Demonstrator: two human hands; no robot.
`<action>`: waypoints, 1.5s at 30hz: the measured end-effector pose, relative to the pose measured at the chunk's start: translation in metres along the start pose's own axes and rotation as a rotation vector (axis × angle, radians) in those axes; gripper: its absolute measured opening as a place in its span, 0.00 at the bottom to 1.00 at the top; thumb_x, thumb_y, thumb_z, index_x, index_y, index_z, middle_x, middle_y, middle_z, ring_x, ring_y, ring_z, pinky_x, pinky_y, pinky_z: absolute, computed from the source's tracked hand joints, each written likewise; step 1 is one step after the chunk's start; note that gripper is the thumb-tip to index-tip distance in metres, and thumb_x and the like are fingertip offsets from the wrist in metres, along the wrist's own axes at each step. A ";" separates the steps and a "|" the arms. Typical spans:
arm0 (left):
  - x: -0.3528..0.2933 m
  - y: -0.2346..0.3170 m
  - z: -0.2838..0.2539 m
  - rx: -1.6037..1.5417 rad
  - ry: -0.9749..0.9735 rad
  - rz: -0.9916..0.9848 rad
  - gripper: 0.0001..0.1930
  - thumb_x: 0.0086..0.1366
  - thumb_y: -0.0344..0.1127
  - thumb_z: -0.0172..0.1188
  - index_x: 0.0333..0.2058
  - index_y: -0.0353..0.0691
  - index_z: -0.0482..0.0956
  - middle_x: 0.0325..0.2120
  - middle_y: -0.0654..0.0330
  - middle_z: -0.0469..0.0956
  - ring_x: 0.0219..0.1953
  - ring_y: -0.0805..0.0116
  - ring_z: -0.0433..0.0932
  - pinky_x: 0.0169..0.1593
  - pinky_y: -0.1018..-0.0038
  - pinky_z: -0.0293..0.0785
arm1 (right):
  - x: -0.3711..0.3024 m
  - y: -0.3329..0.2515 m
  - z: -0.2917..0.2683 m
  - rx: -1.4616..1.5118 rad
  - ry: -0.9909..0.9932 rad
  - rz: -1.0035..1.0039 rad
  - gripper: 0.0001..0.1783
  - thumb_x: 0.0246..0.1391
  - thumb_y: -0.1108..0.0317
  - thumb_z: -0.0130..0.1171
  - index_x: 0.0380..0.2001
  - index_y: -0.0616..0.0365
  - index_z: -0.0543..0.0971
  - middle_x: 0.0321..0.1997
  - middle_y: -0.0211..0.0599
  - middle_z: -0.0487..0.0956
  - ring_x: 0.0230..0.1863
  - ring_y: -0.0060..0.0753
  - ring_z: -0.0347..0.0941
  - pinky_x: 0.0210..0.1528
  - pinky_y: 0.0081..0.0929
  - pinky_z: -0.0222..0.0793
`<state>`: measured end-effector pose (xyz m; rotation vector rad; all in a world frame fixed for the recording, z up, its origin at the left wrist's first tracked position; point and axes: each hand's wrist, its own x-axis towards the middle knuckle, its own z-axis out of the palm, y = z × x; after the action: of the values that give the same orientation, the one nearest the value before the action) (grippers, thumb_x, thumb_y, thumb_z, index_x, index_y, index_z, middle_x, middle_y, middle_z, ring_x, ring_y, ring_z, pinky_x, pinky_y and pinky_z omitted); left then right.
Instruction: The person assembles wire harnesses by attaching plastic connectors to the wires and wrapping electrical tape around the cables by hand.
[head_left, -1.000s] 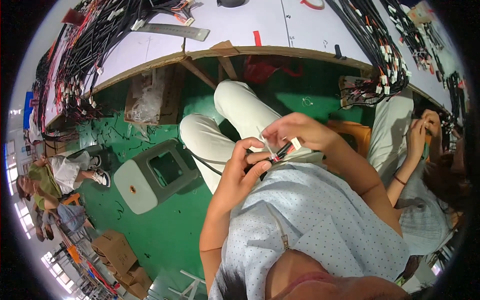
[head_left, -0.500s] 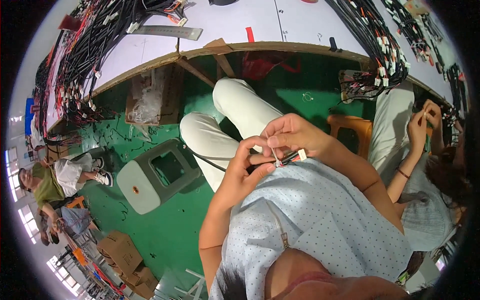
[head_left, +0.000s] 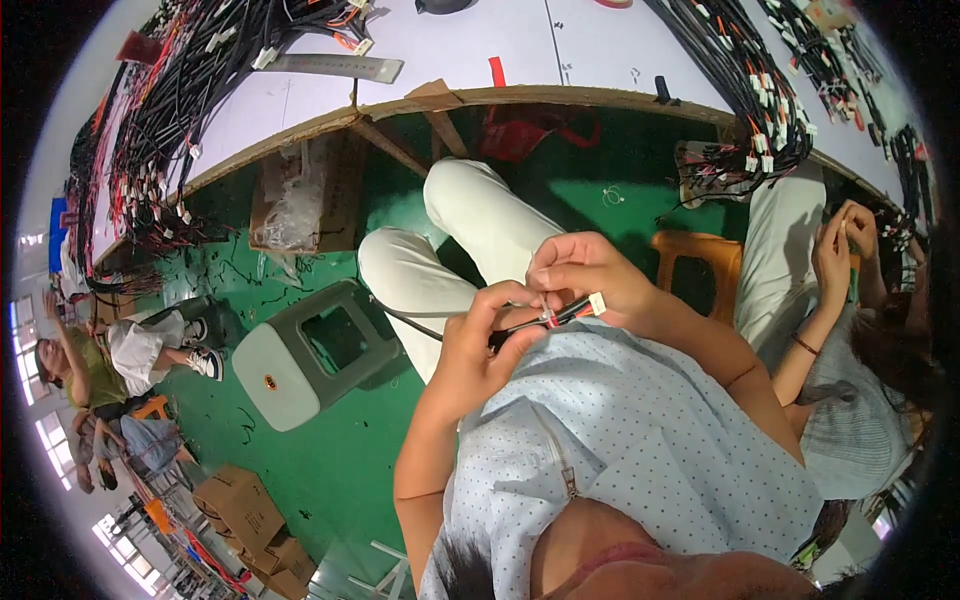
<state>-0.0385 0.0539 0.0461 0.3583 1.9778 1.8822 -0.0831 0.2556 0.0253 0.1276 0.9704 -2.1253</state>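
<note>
My left hand [head_left: 480, 345] is closed round a black cable [head_left: 415, 326], just above my lap. Out of that hand come short red, orange and black wires, which end in a white connector [head_left: 597, 303] beside my right palm. Where the wires leave the sheath, a small whitish cable tie [head_left: 546, 312] sits between my fingertips. Thumb and fingers of my right hand [head_left: 590, 277] are pinched at the tie, close against the left fingertips. Most of the tie is hidden by the fingers.
Ahead stands a white-topped table [head_left: 470, 45] with cable bundles [head_left: 220, 80] at left, more bundles [head_left: 755, 95] at right, and a metal ruler [head_left: 335, 67]. A grey stool [head_left: 300, 360] stands left, an orange stool [head_left: 705, 262] right. A co-worker's hands [head_left: 845, 240] are at far right.
The white strip that stood out between my hands is now mostly hidden. My right hand has shifted slightly, and the connector tilts up a little. At far left another person has raised an arm.
</note>
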 end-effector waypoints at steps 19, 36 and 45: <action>-0.008 0.007 0.000 -0.562 -0.055 -0.149 0.08 0.58 0.24 0.64 0.35 0.32 0.73 0.35 0.55 0.81 0.40 0.72 0.79 0.45 0.77 0.73 | -0.012 -0.005 0.012 0.268 -0.271 0.008 0.10 0.58 0.62 0.58 0.33 0.54 0.70 0.27 0.32 0.74 0.22 0.17 0.65 0.25 0.16 0.60; -0.048 0.041 -0.002 -0.647 -0.436 0.029 0.07 0.60 0.30 0.61 0.30 0.30 0.76 0.30 0.50 0.81 0.29 0.63 0.80 0.33 0.70 0.75 | 0.009 -0.065 0.018 -1.423 -0.734 -0.457 0.05 0.57 0.69 0.55 0.35 0.58 0.75 0.32 0.40 0.78 0.30 0.44 0.75 0.31 0.36 0.70; 0.015 -0.017 -0.032 -0.591 0.250 -0.069 0.07 0.61 0.27 0.60 0.36 0.37 0.70 0.25 0.58 0.78 0.16 0.80 0.63 0.20 0.83 0.57 | 0.045 -0.036 -0.008 -0.719 -0.084 -0.144 0.10 0.57 0.70 0.55 0.43 0.56 0.78 0.31 0.27 0.77 0.24 0.20 0.68 0.29 0.20 0.65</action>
<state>-0.0648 0.0304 0.0289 -0.1185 1.4358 2.4338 -0.1411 0.2480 0.0238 -0.3950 1.6600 -1.7595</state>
